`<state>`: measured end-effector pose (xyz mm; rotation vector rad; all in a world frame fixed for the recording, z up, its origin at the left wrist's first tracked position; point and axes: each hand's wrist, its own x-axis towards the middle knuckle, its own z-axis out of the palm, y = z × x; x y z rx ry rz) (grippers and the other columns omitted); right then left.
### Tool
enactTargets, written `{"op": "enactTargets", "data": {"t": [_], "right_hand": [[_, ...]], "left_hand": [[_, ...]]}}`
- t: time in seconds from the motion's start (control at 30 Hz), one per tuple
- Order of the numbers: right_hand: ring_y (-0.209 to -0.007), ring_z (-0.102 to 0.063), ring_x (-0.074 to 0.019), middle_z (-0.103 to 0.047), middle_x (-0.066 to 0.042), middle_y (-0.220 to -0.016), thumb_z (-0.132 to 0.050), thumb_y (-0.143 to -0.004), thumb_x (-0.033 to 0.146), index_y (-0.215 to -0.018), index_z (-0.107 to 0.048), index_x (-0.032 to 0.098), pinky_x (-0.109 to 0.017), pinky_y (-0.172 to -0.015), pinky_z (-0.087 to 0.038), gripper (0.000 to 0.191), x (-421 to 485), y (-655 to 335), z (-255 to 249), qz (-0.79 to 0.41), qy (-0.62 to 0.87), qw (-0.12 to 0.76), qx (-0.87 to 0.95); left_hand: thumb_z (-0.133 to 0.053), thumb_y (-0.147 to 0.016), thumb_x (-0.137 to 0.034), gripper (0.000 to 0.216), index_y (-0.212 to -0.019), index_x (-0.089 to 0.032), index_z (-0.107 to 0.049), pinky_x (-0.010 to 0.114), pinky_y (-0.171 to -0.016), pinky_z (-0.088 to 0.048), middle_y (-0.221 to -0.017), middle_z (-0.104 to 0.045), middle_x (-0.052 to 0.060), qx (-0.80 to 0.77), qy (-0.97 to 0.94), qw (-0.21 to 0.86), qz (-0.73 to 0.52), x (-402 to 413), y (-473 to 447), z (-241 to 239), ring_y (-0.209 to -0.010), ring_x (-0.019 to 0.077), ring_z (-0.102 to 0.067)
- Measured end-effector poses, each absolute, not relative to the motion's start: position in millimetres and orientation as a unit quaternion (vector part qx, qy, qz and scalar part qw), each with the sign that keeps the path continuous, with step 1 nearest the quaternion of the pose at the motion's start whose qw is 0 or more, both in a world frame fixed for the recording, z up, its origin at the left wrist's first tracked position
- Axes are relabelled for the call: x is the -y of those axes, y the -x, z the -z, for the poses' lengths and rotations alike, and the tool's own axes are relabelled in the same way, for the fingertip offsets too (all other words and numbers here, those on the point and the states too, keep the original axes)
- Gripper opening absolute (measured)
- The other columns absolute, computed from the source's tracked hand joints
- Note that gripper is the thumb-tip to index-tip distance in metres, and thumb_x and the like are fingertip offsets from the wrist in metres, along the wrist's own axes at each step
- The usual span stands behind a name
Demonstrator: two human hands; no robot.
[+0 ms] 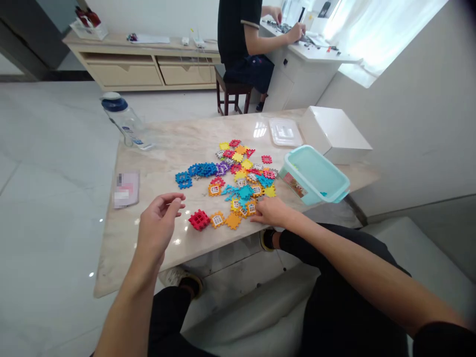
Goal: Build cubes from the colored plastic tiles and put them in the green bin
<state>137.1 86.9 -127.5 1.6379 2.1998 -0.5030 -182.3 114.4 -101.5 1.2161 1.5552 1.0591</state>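
Note:
My left hand (pixel 159 218) hovers over the left part of the table, fingers loosely bent and apart, with nothing visible in them. To its right lies a stack of red interlocking window tiles (pixel 199 220). Beside that stack are an orange tile with a white window (pixel 217 219) and a plain orange tile (pixel 233 220). My right hand (pixel 273 212) is down at the near edge of the loose pile, its fingertips closed at an orange window tile (pixel 251 207). Turquoise tiles (pixel 245 192), blue tiles (pixel 203 170) and purple tiles (pixel 222 169) lie farther back.
A mint-green plastic tub (pixel 316 173) stands right of the pile, with a clear lid (pixel 285 132) and a white box (pixel 336 134) behind. A water bottle (pixel 128 124) and a pink packet (pixel 126 189) are at the left. Another person (pixel 241 44) sits working at a far desk.

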Motion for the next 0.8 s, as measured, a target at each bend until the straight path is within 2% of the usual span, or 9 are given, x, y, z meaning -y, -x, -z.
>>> {"op": "enactTargets", "data": {"t": [0.13, 0.23, 0.37, 0.47, 0.6, 0.7, 0.8], "right_hand": [[-0.106, -0.080, -0.0347, -0.083, -0.021, -0.109, -0.062, -0.109, 0.061, -0.112, -0.083, 0.014, -0.034, -0.087, -0.056, 0.051, -85, -130, 151, 0.204, -0.555, 0.181, -0.786], [-0.114, -0.079, -0.0351, -0.082, -0.022, -0.116, -0.059, -0.113, 0.046, -0.119, -0.081, 0.012, -0.035, -0.093, -0.057, 0.040, -96, -128, 154, 0.207, -0.546, 0.172, -0.793], [-0.123, -0.077, -0.0282, -0.081, -0.017, -0.129, -0.054, -0.115, 0.028, -0.127, -0.079, 0.016, -0.030, -0.100, -0.055, 0.030, -111, -129, 140, 0.212, -0.536, 0.158, -0.802], [-0.125, -0.076, -0.0262, -0.081, -0.015, -0.132, -0.056, -0.113, 0.024, -0.129, -0.079, 0.017, -0.029, -0.102, -0.055, 0.029, -114, -135, 124, 0.211, -0.540, 0.155, -0.800], [-0.118, -0.079, -0.0305, -0.082, -0.020, -0.124, -0.071, -0.105, 0.030, -0.126, -0.081, 0.012, -0.033, -0.097, -0.060, 0.029, -101, -148, 118, 0.214, -0.570, 0.172, -0.775], [-0.114, -0.081, -0.0324, -0.082, -0.023, -0.120, -0.078, -0.100, 0.037, -0.125, -0.081, 0.009, -0.034, -0.096, -0.062, 0.037, -87, -153, 128, 0.221, -0.578, 0.183, -0.763], [-0.114, -0.082, -0.0334, -0.082, -0.025, -0.120, -0.075, -0.103, 0.038, -0.122, -0.082, 0.009, -0.035, -0.097, -0.062, 0.035, -78, -148, 143, 0.222, -0.574, 0.178, -0.768]], "left_hand": [[-0.071, -0.094, -0.047, 0.028, -0.106, -0.022, -0.076, 0.032, -0.080, -0.059, -0.110, -0.081, 0.007, -0.616, -0.523, 0.404, -0.428, -104, 154, 98, -0.093, 0.0216, -0.074], [-0.066, -0.103, -0.047, 0.027, -0.114, -0.024, -0.076, 0.034, -0.081, -0.060, -0.107, -0.081, 0.006, -0.552, -0.634, 0.410, -0.354, -87, 128, 100, -0.091, 0.0220, -0.076], [-0.054, -0.111, -0.041, 0.027, -0.121, -0.025, -0.074, 0.040, -0.090, -0.062, -0.112, -0.082, 0.007, -0.449, -0.773, 0.403, -0.196, -64, 108, 123, -0.098, 0.0254, -0.079], [-0.053, -0.109, -0.031, 0.029, -0.129, -0.021, -0.073, 0.049, -0.105, -0.061, -0.132, -0.078, 0.014, -0.387, -0.852, 0.343, -0.074, -50, 103, 147, -0.121, 0.0326, -0.076], [-0.061, -0.106, -0.028, 0.037, -0.140, -0.016, -0.070, 0.058, -0.121, -0.053, -0.161, -0.062, 0.021, -0.365, -0.893, 0.264, 0.016, -37, 101, 176, -0.149, 0.0403, -0.061], [-0.065, -0.105, -0.031, 0.045, -0.147, -0.015, -0.066, 0.061, -0.126, -0.048, -0.168, -0.056, 0.023, -0.364, -0.903, 0.227, 0.023, -33, 101, 191, -0.159, 0.0423, -0.050], [-0.062, -0.107, -0.034, 0.049, -0.152, -0.014, -0.063, 0.062, -0.128, -0.047, -0.170, -0.054, 0.023, -0.368, -0.907, 0.206, 0.006, -39, 104, 201, -0.162, 0.0432, -0.048]]}}
